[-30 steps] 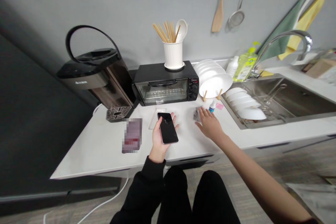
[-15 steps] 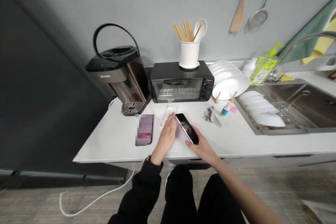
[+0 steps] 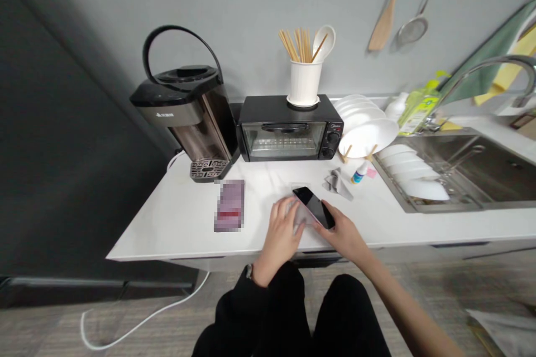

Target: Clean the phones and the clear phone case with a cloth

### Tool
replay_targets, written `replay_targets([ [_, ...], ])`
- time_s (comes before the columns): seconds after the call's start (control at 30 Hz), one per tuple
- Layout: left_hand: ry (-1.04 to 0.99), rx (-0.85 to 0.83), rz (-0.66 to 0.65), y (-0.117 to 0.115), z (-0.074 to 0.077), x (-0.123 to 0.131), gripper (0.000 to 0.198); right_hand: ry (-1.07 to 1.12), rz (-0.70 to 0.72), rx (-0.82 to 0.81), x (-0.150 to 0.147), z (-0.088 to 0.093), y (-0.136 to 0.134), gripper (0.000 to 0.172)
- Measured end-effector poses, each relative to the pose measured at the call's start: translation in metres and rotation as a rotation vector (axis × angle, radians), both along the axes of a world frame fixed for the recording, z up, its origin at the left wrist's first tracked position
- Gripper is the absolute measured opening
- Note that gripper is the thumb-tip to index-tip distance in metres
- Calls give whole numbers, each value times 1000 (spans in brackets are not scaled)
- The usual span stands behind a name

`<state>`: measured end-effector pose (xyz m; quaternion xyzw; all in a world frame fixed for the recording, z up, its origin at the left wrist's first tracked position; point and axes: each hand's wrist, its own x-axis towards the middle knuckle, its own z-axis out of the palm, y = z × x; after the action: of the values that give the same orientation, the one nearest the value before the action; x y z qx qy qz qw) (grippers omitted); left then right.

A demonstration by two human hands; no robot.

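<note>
Fingers [image 3: 331, 216] of the right hand [image 3: 345, 234] are curled around the lower end of a black phone [image 3: 314, 207], gripping it so that it sits tilted, dark screen up, just above the white table [image 3: 184, 223]. The left hand [image 3: 281, 234] lies just beside it, its fingers bent over a clear phone case [image 3: 298, 213] that touches the phone's left edge; how firmly they pinch the case cannot be told, since the case is see-through and partly hidden. Both hands are near the table's front edge, above the person's dark-clothed knees.

To the left on the table lies a blurred purple packet [image 3: 229, 213], well apart from the hands. Behind the phone are a crumpled grey cloth [image 3: 337, 184] and a small dropper bottle [image 3: 359, 173]. Along the wall stand a black water boiler [image 3: 188, 114], a black toaster oven [image 3: 291, 128] with a white utensil holder [image 3: 304, 82] of chopsticks on top, and white plates [image 3: 366, 125] in a rack. At the right is a steel sink [image 3: 481, 162] with more white dishes at its near end.
</note>
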<state>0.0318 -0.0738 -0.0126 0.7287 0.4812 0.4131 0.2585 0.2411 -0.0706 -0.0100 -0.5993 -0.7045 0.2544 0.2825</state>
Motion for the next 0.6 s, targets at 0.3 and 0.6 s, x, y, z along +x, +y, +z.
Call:
replay_targets([
  [0.3,-214,-100,5,109,-9,-9,36,-409,-94,32,-26,17,-16,79],
  [0.6,-7,-58,-35,110,-21,-5,15,-409,-156,261,-38,-1,-2,92],
])
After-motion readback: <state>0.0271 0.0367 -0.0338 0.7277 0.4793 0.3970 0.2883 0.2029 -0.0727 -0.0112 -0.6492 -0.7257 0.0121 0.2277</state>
